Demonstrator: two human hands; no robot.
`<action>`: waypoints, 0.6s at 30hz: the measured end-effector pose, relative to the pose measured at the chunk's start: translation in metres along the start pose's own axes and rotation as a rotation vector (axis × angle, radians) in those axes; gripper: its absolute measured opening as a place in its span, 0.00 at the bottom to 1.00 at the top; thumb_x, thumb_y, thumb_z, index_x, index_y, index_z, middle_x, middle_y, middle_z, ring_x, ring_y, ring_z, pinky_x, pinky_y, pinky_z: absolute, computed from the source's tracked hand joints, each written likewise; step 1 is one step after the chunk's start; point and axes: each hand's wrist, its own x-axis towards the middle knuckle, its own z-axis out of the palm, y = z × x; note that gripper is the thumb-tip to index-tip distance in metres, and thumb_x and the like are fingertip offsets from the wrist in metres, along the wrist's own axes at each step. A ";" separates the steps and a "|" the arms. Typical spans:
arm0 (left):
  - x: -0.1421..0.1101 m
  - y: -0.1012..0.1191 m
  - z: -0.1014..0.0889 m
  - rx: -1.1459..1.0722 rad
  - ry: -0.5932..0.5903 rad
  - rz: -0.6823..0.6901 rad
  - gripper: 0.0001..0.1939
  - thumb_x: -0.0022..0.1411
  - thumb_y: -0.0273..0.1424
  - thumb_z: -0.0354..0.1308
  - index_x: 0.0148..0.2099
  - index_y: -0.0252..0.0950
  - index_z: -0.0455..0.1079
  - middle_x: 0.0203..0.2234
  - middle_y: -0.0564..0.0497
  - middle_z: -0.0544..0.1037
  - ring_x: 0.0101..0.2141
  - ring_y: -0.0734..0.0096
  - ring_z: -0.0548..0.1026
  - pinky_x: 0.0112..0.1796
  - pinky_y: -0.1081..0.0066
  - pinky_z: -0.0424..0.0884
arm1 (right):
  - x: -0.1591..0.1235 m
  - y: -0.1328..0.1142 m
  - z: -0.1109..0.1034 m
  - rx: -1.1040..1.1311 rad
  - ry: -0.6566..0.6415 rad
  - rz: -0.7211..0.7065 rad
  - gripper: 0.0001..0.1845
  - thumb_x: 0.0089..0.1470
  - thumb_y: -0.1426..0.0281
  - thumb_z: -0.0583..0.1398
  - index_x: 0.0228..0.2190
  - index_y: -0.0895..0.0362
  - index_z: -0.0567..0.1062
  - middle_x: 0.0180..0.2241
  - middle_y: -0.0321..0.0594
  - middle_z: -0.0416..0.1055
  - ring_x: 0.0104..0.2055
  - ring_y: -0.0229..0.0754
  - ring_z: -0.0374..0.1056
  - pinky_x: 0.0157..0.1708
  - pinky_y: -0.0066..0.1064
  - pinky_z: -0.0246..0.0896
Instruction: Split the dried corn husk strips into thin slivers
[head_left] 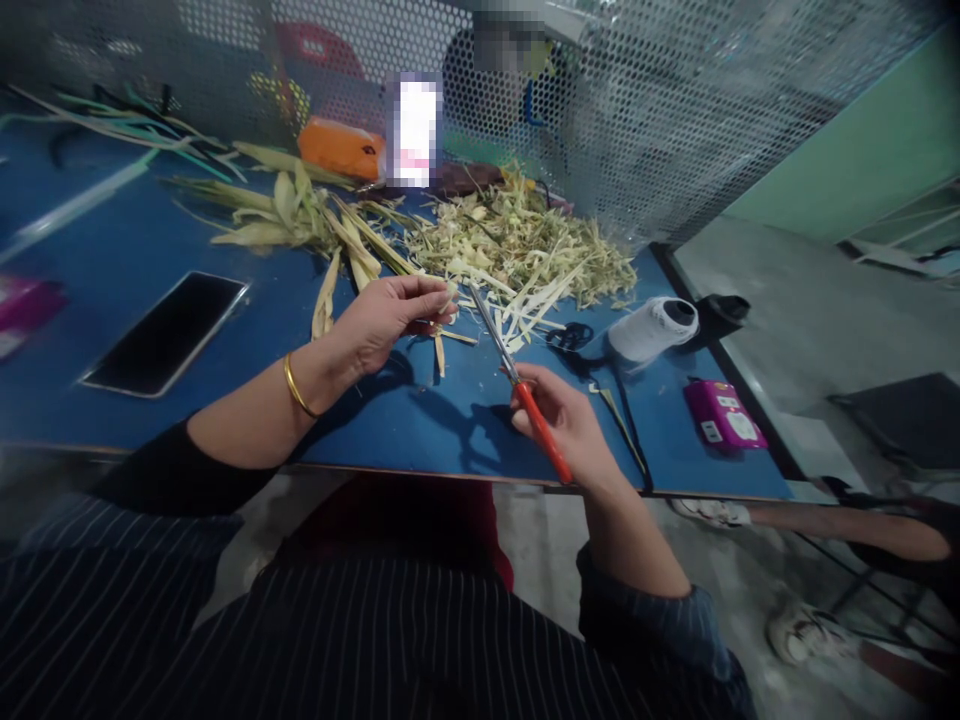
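Observation:
My left hand [394, 318], with a gold bangle at the wrist, pinches a small pale piece of dried husk [451, 292] between thumb and fingers. In my right hand [562, 415] is a pair of scissors [513, 374] with red handles. Their metal blades point up and left, the tips just right of the pinched piece and apparently closed together. Beyond both hands lies a heap of shredded husk [532, 240], with pale cut strips [536, 305] along its near side. Longer, uncut dried husks [281, 212] lie to its left, behind my left hand.
A phone [166, 335] lies at left. White [649, 335] and black thread cones [724, 310] and a purple packet [726, 415] sit at right. An orange pouch [341, 148] and bright pixelated screen stand before the perforated metal panel [645, 110]. Another person's leg [847, 525] shows lower right.

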 end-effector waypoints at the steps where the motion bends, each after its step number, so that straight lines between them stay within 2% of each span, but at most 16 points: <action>1: -0.001 0.001 0.001 0.001 0.002 0.007 0.16 0.45 0.37 0.73 0.34 0.34 0.76 0.29 0.49 0.80 0.31 0.74 0.77 0.31 0.76 0.70 | -0.001 -0.001 0.000 -0.002 -0.007 0.001 0.30 0.39 0.58 0.70 0.45 0.53 0.71 0.28 0.32 0.65 0.30 0.36 0.61 0.33 0.31 0.59; 10: 0.003 -0.001 -0.003 0.023 0.018 0.051 0.14 0.46 0.36 0.72 0.34 0.33 0.76 0.30 0.48 0.80 0.30 0.73 0.77 0.32 0.74 0.71 | -0.001 0.000 -0.003 -0.026 0.042 -0.004 0.28 0.42 0.55 0.67 0.44 0.54 0.73 0.28 0.33 0.67 0.28 0.36 0.63 0.32 0.31 0.62; 12: 0.005 -0.002 -0.004 0.017 0.042 0.056 0.15 0.45 0.35 0.73 0.34 0.33 0.77 0.29 0.48 0.80 0.29 0.74 0.76 0.32 0.74 0.71 | -0.002 0.003 -0.006 -0.154 0.111 -0.004 0.29 0.42 0.56 0.68 0.45 0.54 0.73 0.31 0.35 0.71 0.32 0.38 0.67 0.36 0.34 0.64; 15: 0.006 -0.002 -0.005 -0.020 0.061 0.019 0.14 0.45 0.33 0.73 0.32 0.32 0.77 0.27 0.49 0.80 0.27 0.76 0.75 0.31 0.75 0.71 | -0.006 0.005 -0.013 -0.510 0.205 -0.035 0.30 0.44 0.58 0.68 0.49 0.54 0.74 0.40 0.42 0.76 0.40 0.46 0.71 0.44 0.40 0.65; 18: 0.004 0.000 -0.004 -0.052 0.043 -0.052 0.12 0.47 0.33 0.72 0.32 0.32 0.76 0.28 0.48 0.80 0.27 0.77 0.75 0.30 0.76 0.70 | -0.013 0.004 -0.019 -0.863 0.190 -0.037 0.26 0.49 0.61 0.64 0.50 0.54 0.74 0.45 0.46 0.76 0.44 0.52 0.72 0.45 0.43 0.66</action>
